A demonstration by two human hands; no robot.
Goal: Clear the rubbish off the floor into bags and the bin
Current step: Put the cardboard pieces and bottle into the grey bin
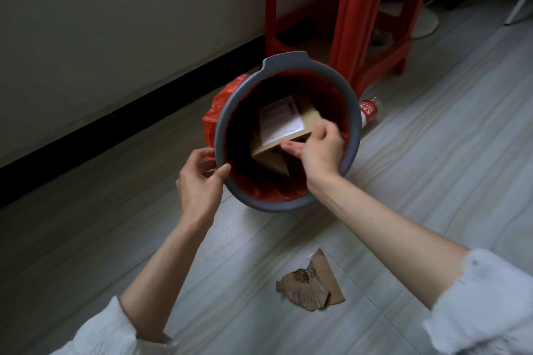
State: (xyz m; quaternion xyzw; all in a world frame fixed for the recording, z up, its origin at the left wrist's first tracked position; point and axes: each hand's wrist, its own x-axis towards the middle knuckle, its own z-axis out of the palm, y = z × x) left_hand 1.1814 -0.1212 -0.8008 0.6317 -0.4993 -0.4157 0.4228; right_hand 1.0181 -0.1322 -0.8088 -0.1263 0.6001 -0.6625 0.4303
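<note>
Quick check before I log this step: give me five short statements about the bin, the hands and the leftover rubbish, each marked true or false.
1. The left hand grips the rim of the grey bin. True.
2. The bin is lined with a blue bag. False: the red bag lines it.
3. The right hand is at the cardboard box inside the bin. True.
4. The floor is free of rubbish. False: a torn cardboard piece lies on the floor near the person.
5. The plastic bottle is already in the bin. False: it lies on the floor beside the bin, by the red stool.
</note>
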